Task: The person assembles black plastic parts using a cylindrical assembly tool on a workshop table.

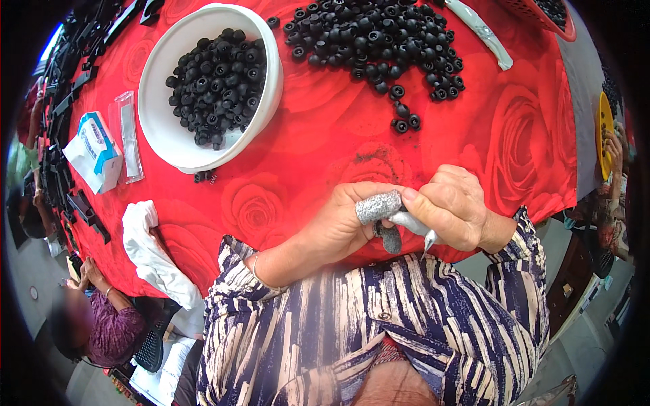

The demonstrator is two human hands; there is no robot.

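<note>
Close to my chest, over the table's near edge, both hands meet. My left hand [338, 220] is closed, with grey wrapping around its thumb and a fingertip; whatever it pinches, if anything, is hidden. My right hand [450, 206] is curled around a slim white-wrapped tool [409, 223] with a thin pointed tip directed down toward my shirt. The tool's other end is covered by my fingers. Beyond my hands lies a large pile of small round black caps [379, 40], a few of them straying nearer. More black caps [220, 81] sit in a white round tub [274, 95] at the far left.
A red rose-patterned cloth [308, 135] covers the table. Left of the tub are a tissue pack [95, 152], a clear sleeve [128, 135] and black parts [88, 213]. A white cloth [152, 250] hangs over the left edge. A white wrapped strip [481, 34] lies far right. People sit on both sides.
</note>
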